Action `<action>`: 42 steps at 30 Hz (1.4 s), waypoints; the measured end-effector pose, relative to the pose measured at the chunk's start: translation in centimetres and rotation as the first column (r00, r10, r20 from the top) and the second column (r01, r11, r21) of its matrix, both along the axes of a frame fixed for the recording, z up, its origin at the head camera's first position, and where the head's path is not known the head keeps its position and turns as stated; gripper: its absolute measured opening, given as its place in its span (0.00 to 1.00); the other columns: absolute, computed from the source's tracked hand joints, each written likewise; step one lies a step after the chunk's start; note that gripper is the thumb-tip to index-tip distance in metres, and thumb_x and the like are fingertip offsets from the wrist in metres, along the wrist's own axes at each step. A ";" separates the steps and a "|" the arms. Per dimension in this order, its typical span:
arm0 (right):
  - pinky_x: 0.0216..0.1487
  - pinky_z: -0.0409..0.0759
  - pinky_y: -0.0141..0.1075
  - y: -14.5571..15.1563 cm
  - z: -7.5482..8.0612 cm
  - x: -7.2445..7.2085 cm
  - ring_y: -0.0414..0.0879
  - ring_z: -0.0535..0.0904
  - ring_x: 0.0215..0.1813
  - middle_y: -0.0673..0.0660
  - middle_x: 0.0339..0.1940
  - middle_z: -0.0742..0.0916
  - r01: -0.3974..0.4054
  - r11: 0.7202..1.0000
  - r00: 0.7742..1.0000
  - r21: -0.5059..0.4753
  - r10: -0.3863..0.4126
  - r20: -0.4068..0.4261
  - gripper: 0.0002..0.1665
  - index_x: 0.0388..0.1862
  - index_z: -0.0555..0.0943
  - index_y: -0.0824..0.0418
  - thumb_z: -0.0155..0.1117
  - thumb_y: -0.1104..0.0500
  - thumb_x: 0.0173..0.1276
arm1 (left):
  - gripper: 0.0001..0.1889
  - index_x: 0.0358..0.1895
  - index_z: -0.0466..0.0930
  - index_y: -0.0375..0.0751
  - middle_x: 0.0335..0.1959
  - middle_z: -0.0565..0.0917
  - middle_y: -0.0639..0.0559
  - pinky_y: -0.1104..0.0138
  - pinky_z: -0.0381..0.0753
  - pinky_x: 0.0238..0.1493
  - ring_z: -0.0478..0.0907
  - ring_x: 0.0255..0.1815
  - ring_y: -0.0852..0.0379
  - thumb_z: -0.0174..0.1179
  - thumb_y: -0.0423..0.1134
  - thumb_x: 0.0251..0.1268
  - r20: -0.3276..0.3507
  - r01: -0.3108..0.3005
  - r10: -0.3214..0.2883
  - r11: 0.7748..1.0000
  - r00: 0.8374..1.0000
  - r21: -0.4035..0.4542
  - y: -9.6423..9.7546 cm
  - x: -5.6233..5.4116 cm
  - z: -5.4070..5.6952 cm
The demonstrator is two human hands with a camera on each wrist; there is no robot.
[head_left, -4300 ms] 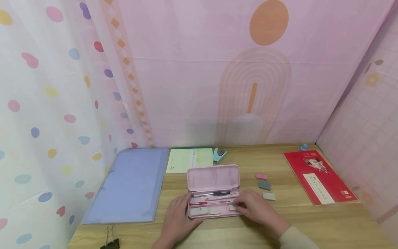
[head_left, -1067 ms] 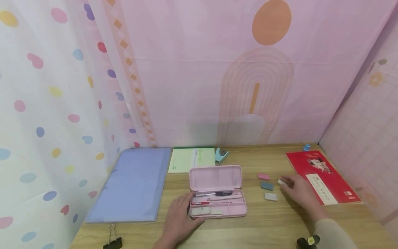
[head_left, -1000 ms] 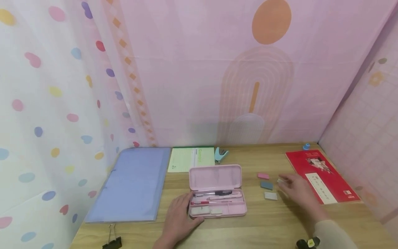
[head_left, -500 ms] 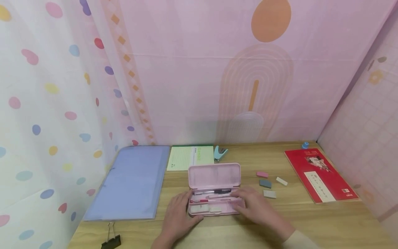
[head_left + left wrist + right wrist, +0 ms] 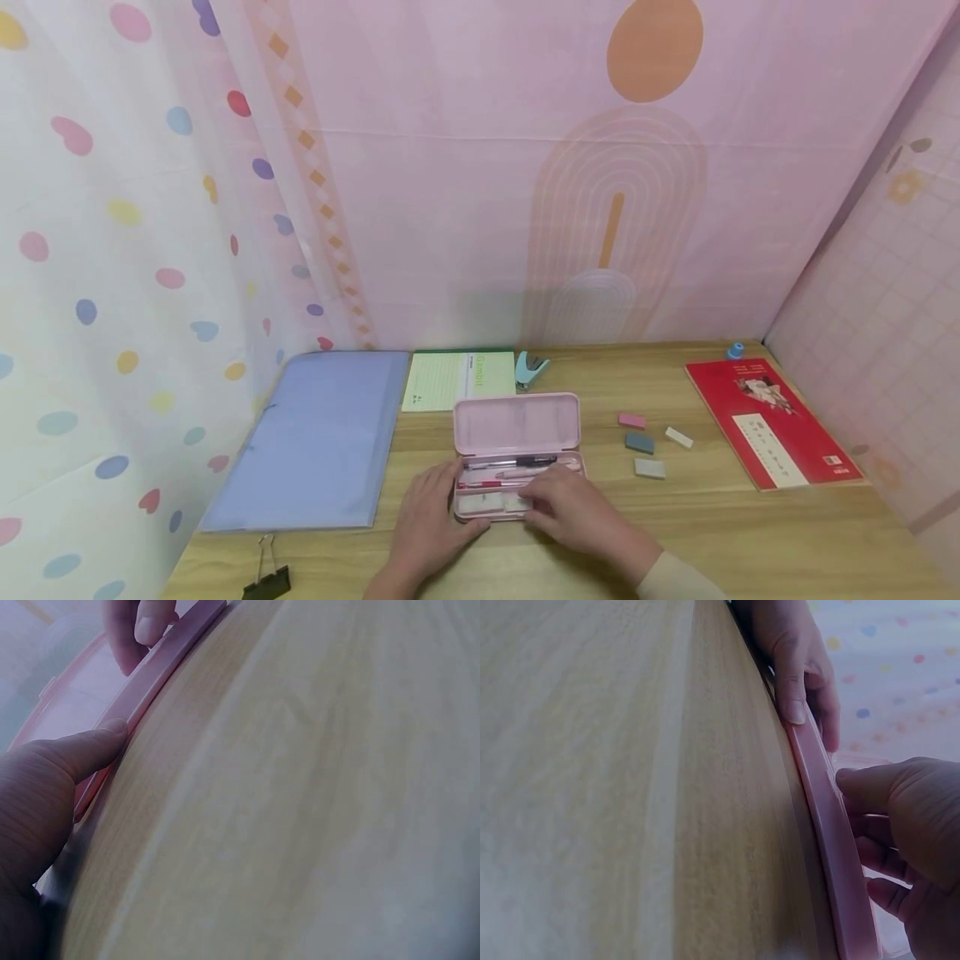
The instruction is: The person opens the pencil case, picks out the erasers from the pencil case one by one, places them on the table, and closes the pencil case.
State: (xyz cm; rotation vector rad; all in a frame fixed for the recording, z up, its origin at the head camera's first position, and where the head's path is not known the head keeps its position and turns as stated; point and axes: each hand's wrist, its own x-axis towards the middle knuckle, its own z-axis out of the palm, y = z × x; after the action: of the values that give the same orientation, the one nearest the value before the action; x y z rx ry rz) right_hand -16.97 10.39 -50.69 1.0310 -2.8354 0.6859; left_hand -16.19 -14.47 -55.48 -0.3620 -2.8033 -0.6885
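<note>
An opened pink pencil case (image 5: 517, 423) lies on the table with its lid back. In it are a black pen (image 5: 534, 461), a red pen (image 5: 483, 484) and a pale pink pen (image 5: 517, 474). A white eraser (image 5: 480, 502) sits at the left of the front compartment. My left hand (image 5: 429, 521) holds the case's left end, thumb on the front wall (image 5: 161, 671). With curled fingers, my right hand (image 5: 573, 510) pinches the right end of a smaller whitish eraser (image 5: 513, 502) in the case. Its fingertips are partly hidden in both wrist views.
Right of the case lie a pink eraser (image 5: 632, 421), a blue-grey eraser (image 5: 640, 442), a grey eraser (image 5: 649, 468) and a white eraser (image 5: 679, 437). Around them are a red book (image 5: 772, 425), blue folder (image 5: 307, 442), green notepad (image 5: 450, 382), stapler (image 5: 529, 369) and binder clip (image 5: 267, 582).
My right hand has set a white eraser from the case's right compartment near the red book, then come back left into the case. The left hand has stayed at the case.
</note>
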 end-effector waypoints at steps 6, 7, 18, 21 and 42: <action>0.52 0.78 0.38 -0.4 -0.2 -0.2 0.40 0.76 0.48 0.44 0.44 0.85 -0.022 0.998 1.000 0.061 0.022 -0.005 0.16 0.50 0.84 0.52 0.65 0.50 0.65 | 0.53 0.71 0.63 0.48 0.63 0.74 0.50 0.51 0.62 0.68 0.66 0.65 0.47 0.61 0.76 0.42 -0.002 0.000 0.000 1.000 1.000 -0.007 0.0 0.0 0.1; 0.51 0.78 0.38 -0.4 -0.3 -0.3 0.40 0.76 0.47 0.45 0.44 0.85 -0.021 0.998 1.000 0.065 0.021 -0.008 0.17 0.50 0.84 0.52 0.64 0.50 0.65 | 0.53 0.71 0.63 0.48 0.63 0.74 0.50 0.51 0.62 0.68 0.66 0.65 0.48 0.61 0.76 0.42 -0.001 -0.001 0.001 1.000 1.000 -0.008 0.0 0.0 0.1; 0.49 0.77 0.36 -0.6 -0.6 -0.4 0.37 0.74 0.45 0.42 0.40 0.82 -0.016 1.000 1.000 0.019 0.016 0.025 0.12 0.46 0.86 0.50 0.65 0.51 0.65 | 0.53 0.71 0.63 0.48 0.63 0.74 0.50 0.52 0.61 0.69 0.65 0.65 0.48 0.60 0.76 0.42 0.042 -0.003 0.004 1.000 0.999 -0.011 0.1 0.1 0.3; 0.51 0.78 0.37 -0.7 -0.6 -0.4 0.38 0.76 0.47 0.41 0.40 0.83 -0.013 1.000 1.000 0.002 0.013 0.028 0.09 0.44 0.86 0.50 0.64 0.53 0.66 | 0.53 0.71 0.62 0.49 0.63 0.73 0.51 0.53 0.61 0.69 0.65 0.65 0.49 0.61 0.76 0.42 0.043 -0.005 0.006 1.000 0.999 -0.010 0.1 0.1 0.4; 0.47 0.81 0.39 1.5 0.6 -0.1 0.40 0.80 0.44 0.44 0.40 0.86 0.078 0.986 0.994 -0.147 -0.088 -0.066 0.08 0.41 0.86 0.51 0.65 0.61 0.65 | 0.52 0.70 0.64 0.48 0.62 0.74 0.50 0.51 0.61 0.68 0.66 0.64 0.47 0.65 0.73 0.41 0.019 -0.004 0.004 1.000 1.000 0.018 0.0 0.2 0.3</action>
State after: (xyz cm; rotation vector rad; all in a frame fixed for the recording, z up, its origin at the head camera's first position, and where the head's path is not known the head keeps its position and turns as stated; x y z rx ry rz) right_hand -17.05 11.90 -50.11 0.8915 -2.7039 0.8141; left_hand -15.99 -14.43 -55.14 -0.3483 -2.8131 -0.7203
